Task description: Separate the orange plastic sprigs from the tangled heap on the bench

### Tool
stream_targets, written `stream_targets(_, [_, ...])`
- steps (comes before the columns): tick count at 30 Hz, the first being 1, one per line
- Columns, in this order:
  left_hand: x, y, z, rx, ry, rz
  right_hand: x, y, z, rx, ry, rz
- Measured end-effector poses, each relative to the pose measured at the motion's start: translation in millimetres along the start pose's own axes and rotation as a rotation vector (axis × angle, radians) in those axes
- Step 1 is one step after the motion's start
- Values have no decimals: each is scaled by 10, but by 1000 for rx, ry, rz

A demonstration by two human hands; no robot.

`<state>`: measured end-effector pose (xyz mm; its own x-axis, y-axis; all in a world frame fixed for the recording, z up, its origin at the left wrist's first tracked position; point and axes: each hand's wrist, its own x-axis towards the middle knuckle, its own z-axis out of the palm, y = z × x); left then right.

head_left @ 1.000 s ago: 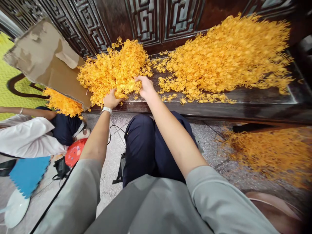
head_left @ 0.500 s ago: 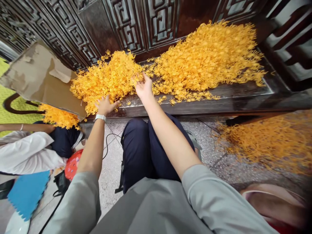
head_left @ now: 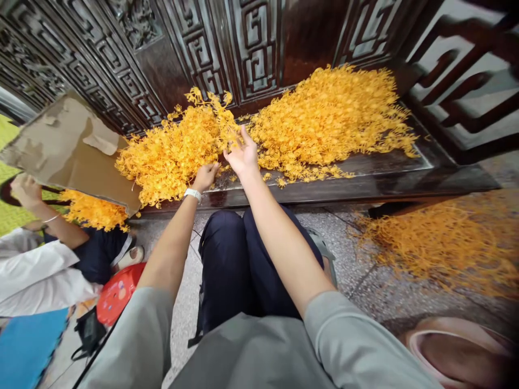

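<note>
Two heaps of small yellow-orange pieces with thin, curled, spidery arms lie on a dark wooden bench (head_left: 284, 190): the left heap (head_left: 162, 156) and the larger right heap (head_left: 324, 116). Between them, my right hand (head_left: 244, 156) is turned palm up, its fingers curled round a clump of the yellow pieces (head_left: 227, 123) that sticks up above the heap. My left hand (head_left: 205, 176), with a white band at the wrist, is closed at the right front edge of the left heap. What its fingertips hold, if anything, is too small to make out.
A torn cardboard piece (head_left: 77, 146) stands left of the left heap, more yellow pieces (head_left: 95, 209) behind it. Another person's hand (head_left: 26, 192) is at far left, near a red stool (head_left: 119, 292). Orange strands (head_left: 441, 243) cover the floor at right.
My left hand has moved right, closer to my right hand, and its spread fingers have closed. The clump at my right hand now stands higher. The other person's arm has risen. The view has shifted.
</note>
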<state>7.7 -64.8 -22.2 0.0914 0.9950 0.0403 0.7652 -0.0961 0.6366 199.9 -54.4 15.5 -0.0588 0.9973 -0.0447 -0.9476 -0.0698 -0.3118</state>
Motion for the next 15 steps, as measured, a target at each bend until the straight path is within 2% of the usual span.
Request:
stream_targets(5, [-185,-106,-44,79,85,12,2,-275,-122,-11,62,-61])
stream_targets(8, [-102,19,-45,35,179,54,-13,-259,-124,25,19,-28])
stream_targets(10, [33,200,-18,-159,278,74,-29,-203,-97,29,-30,0])
stream_targets(12, [186,419,-10,-509,319,43,-48,-160,-69,20,-78,27])
stream_targets(13, [254,528,-20,-665,277,15,-56,-151,-59,15,-102,49])
stream_targets(15, [348,710,-68,-824,136,-3,-70,-157,-52,2,-138,102])
